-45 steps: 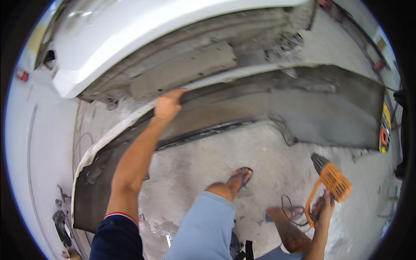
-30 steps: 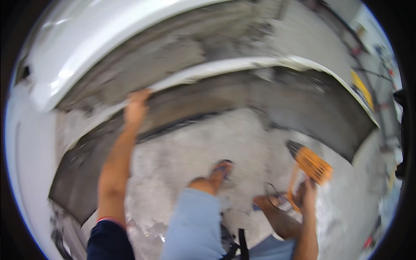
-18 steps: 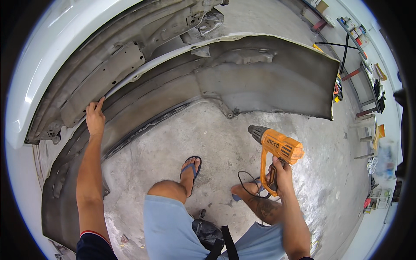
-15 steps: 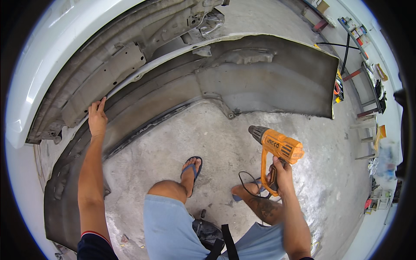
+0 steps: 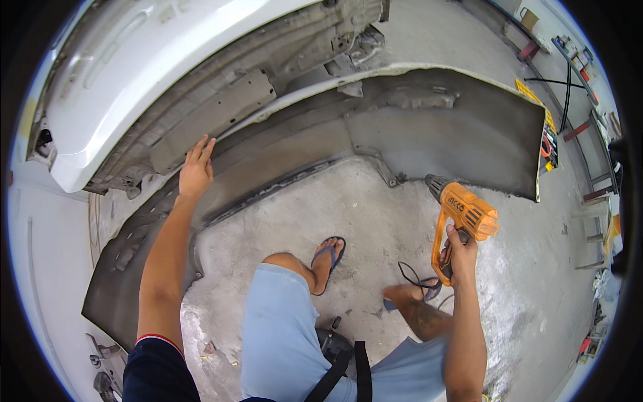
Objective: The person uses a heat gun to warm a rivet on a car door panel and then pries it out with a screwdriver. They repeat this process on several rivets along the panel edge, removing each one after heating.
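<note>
A large dark grey bumper cover (image 5: 429, 137), its inner face up, curves across the area in front of me. My left hand (image 5: 196, 171) is at its pale upper edge, fingers stretched out and slightly apart; whether the fingertips touch the edge I cannot tell. In my right hand (image 5: 462, 256) is an orange heat gun (image 5: 469, 211), gripped by its handle. The dark nozzle points up and left toward the bumper's inner lower edge, apart from it. A black cord (image 5: 408, 273) hangs below the handle.
The white car body (image 5: 154, 74) with its exposed metal panel (image 5: 221, 107) stands just beyond the bumper. Shelving with small items (image 5: 579, 67) lines the right wall. A yellow tray of tools (image 5: 549, 144) sits beyond the bumper's right end. My sandalled feet are on the concrete floor (image 5: 268, 231).
The view has shifted, so the scene sits further right and slightly lower. My left fingers have straightened and spread at the bumper edge. The heat gun stays in my right hand.
</note>
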Tool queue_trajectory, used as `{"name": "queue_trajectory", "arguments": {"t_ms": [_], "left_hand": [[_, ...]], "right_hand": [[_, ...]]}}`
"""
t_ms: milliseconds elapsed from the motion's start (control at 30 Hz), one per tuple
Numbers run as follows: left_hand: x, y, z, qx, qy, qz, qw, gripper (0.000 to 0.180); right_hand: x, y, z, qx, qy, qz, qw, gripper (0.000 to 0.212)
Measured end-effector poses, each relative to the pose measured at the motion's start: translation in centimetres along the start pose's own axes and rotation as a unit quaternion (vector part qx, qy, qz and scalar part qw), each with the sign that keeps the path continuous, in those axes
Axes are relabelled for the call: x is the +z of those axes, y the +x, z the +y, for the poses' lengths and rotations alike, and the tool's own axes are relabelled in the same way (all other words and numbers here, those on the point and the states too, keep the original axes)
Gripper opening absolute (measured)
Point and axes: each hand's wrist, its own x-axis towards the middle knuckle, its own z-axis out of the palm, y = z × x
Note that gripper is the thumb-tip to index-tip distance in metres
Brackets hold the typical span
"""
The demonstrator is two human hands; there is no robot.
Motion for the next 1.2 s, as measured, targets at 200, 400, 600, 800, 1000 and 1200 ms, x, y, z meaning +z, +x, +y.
{"name": "queue_trajectory", "arguments": {"t_ms": [200, 400, 600, 800, 1000, 1200], "left_hand": [[-8.5, 5.0, 14.7, -0.026, -0.187, 0.079, 0.979, 0.052], [-9.2, 1.7, 40.9, 0.223, -0.507, -0.053, 0.831, 0.056], [-3.4, -0.8, 44.4, 0.275, -0.447, -0.195, 0.829, 0.06], [-2.2, 2.6, 46.2, 0.227, -0.388, -0.163, 0.878, 0.069], [-4.7, 5.9, 49.8, 0.135, -0.492, -0.09, 0.855, 0.074], [-4.3, 6.1, 50.5, 0.167, -0.534, -0.111, 0.821, 0.073]], "right_hand": [[-0.7, 2.2, -0.1, -0.032, -0.049, -0.028, 0.998, 0.02], [1.2, 9.3, 0.0, -0.038, -0.214, -0.041, 0.975, 0.044], [6.8, 20.1, 1.4, -0.1, -0.321, -0.075, 0.939, 0.061], [14.3, 27.5, 4.3, -0.043, -0.314, -0.067, 0.946, 0.065], [17.1, 28.8, 3.5, -0.014, -0.317, -0.077, 0.945, 0.058], [16.9, 30.2, 4.1, 0.012, -0.236, -0.117, 0.965, 0.051]]}}
